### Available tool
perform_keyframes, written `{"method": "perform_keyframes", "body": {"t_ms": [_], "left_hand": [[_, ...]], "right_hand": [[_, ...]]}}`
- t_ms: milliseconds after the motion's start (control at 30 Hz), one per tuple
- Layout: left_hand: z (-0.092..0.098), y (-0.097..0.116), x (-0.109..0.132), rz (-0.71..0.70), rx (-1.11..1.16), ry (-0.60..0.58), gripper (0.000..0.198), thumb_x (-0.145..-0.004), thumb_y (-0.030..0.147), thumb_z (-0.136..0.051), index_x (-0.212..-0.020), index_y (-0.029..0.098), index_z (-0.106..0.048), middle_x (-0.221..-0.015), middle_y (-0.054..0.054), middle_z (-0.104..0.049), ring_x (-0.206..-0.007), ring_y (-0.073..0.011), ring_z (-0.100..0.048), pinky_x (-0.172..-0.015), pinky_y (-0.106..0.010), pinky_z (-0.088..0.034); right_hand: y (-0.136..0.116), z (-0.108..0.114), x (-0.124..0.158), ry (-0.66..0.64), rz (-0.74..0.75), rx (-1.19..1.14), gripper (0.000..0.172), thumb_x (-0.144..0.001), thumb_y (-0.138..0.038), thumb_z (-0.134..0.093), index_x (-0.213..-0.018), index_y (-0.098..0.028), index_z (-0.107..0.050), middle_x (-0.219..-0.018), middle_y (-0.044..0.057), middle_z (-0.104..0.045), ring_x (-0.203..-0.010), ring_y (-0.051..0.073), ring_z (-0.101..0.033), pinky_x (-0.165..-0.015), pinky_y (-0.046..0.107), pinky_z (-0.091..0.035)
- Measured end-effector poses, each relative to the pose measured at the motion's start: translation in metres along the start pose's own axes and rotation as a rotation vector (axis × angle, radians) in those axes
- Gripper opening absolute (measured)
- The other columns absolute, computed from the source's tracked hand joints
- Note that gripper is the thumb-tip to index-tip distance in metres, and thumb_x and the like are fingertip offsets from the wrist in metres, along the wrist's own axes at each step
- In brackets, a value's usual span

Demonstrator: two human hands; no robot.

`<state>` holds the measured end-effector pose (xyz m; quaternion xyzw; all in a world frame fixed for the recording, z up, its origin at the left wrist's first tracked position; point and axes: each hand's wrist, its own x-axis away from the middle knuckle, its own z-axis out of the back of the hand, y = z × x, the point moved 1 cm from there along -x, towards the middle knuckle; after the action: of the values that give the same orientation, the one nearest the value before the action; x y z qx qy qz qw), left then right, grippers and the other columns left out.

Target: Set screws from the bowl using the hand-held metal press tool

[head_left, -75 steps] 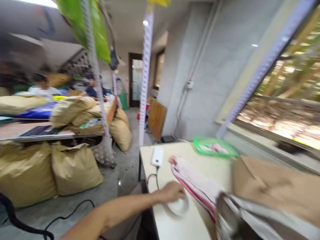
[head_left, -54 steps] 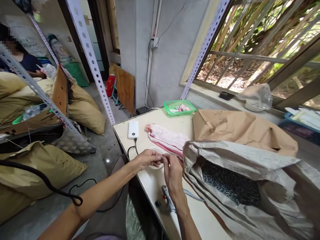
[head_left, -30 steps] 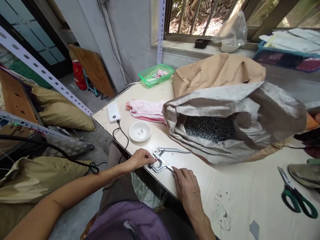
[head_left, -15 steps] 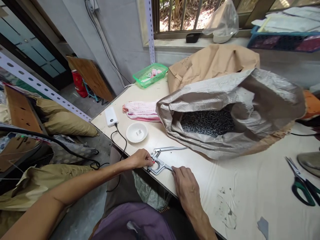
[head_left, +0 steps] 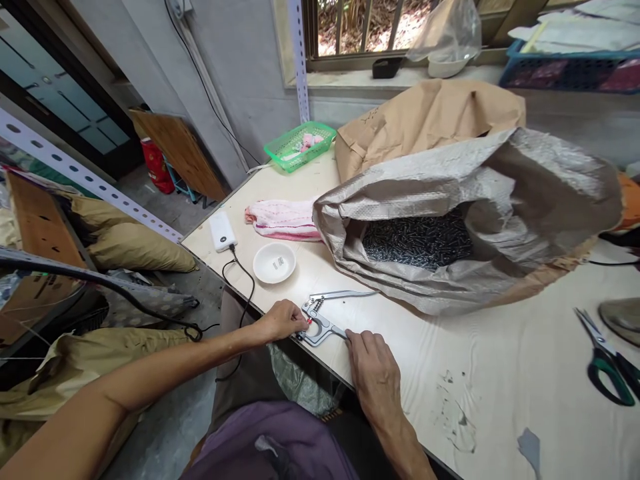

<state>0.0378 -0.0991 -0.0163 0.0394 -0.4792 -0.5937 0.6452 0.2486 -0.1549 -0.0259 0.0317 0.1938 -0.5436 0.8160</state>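
Observation:
Snap-fastener pliers (head_left: 320,330), grey with a spring and a rounded open jaw, lie on the table near its front edge. Their upper handle (head_left: 343,294) stands apart from the lower one. My right hand (head_left: 375,370) is closed round the end of the lower handle. At the jaw, my left hand (head_left: 283,320) pinches with thumb and fingers beside a small red part (head_left: 309,321); what lies between the fingertips is hidden. Behind the pliers is a white bowl (head_left: 274,263) with a few tiny pieces in it.
A large sack (head_left: 425,175) of small dark metal pieces (head_left: 417,239) lies open on the table. A white power bank (head_left: 223,231) with a black cable, a pink-striped cloth (head_left: 283,219) and a green basket (head_left: 300,148) are at the left. Scissors (head_left: 611,367) lie at the right.
The view has shifted slightly. Both hands keep the same hold at the pliers, and the pliers stay in place with their handles apart.

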Motion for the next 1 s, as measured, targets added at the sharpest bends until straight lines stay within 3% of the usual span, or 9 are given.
{"method": "perform_keyframes", "body": {"t_ms": [300,567,700,767,867,933,1000], "left_hand": [[0.016,0.007,0.003,0.042,0.064,-0.259,0.026,-0.066,0.039,-0.058,-0.070,0.013,-0.062,-0.049,0.005,-0.046,-0.046,-0.0087,-0.042,-0.046,-0.019,-0.033],[0.022,0.017,-0.003,-0.013,-0.076,-0.325,0.021,-0.063,0.033,-0.059,-0.056,0.014,-0.057,-0.043,0.005,-0.044,-0.043,-0.0089,-0.041,-0.042,-0.020,-0.028],[0.022,0.017,-0.002,0.015,-0.065,-0.301,0.022,-0.062,0.035,-0.059,-0.056,0.014,-0.059,-0.042,0.005,-0.044,-0.042,-0.0084,-0.042,-0.043,-0.019,-0.031],[0.021,0.017,-0.001,0.022,-0.064,-0.294,0.022,-0.062,0.036,-0.059,-0.056,0.014,-0.059,-0.041,0.005,-0.044,-0.042,-0.0082,-0.042,-0.043,-0.019,-0.031],[0.021,0.018,0.001,0.021,-0.059,-0.284,0.023,-0.062,0.036,-0.059,-0.055,0.014,-0.059,-0.041,0.005,-0.043,-0.041,-0.0082,-0.041,-0.042,-0.019,-0.031],[0.021,0.019,0.001,0.021,-0.055,-0.280,0.023,-0.061,0.036,-0.059,-0.055,0.014,-0.059,-0.041,0.005,-0.043,-0.041,-0.0082,-0.042,-0.042,-0.019,-0.031],[0.021,0.018,0.000,0.018,-0.057,-0.278,0.023,-0.062,0.036,-0.060,-0.055,0.014,-0.059,-0.041,0.005,-0.044,-0.041,-0.0082,-0.042,-0.043,-0.019,-0.032]], "right_hand": [[-0.002,0.000,0.000,-0.016,-0.017,-0.015,0.020,-0.089,-0.011,-0.040,-0.095,-0.018,-0.059,-0.071,0.004,-0.050,-0.076,0.018,-0.045,-0.067,0.031,-0.033],[-0.002,0.000,0.001,-0.009,0.011,-0.035,0.019,-0.088,-0.009,-0.041,-0.093,-0.016,-0.058,-0.072,0.004,-0.052,-0.075,0.018,-0.046,-0.067,0.030,-0.034],[0.007,0.006,-0.005,-0.078,0.004,-0.160,0.019,-0.090,-0.022,-0.040,-0.100,-0.019,-0.057,-0.083,0.006,-0.058,-0.079,0.018,-0.051,-0.069,0.031,-0.040],[0.018,0.006,-0.012,-0.101,0.026,-0.210,0.032,-0.090,-0.034,-0.043,-0.117,-0.019,-0.050,-0.107,0.011,-0.059,-0.097,0.022,-0.053,-0.077,0.035,-0.043],[0.039,0.000,-0.025,-0.117,0.077,-0.159,0.067,-0.081,-0.050,-0.052,-0.135,-0.014,-0.035,-0.138,0.018,-0.041,-0.128,0.031,-0.034,-0.091,0.044,-0.040],[0.050,-0.006,-0.034,-0.159,0.114,-0.117,0.081,-0.073,-0.056,-0.058,-0.137,-0.014,-0.033,-0.140,0.018,-0.038,-0.133,0.034,-0.026,-0.095,0.047,-0.037],[0.056,-0.009,-0.043,-0.209,0.140,-0.097,0.089,-0.066,-0.060,-0.064,-0.136,-0.014,-0.035,-0.135,0.019,-0.044,-0.129,0.034,-0.032,-0.094,0.047,-0.037]]}}
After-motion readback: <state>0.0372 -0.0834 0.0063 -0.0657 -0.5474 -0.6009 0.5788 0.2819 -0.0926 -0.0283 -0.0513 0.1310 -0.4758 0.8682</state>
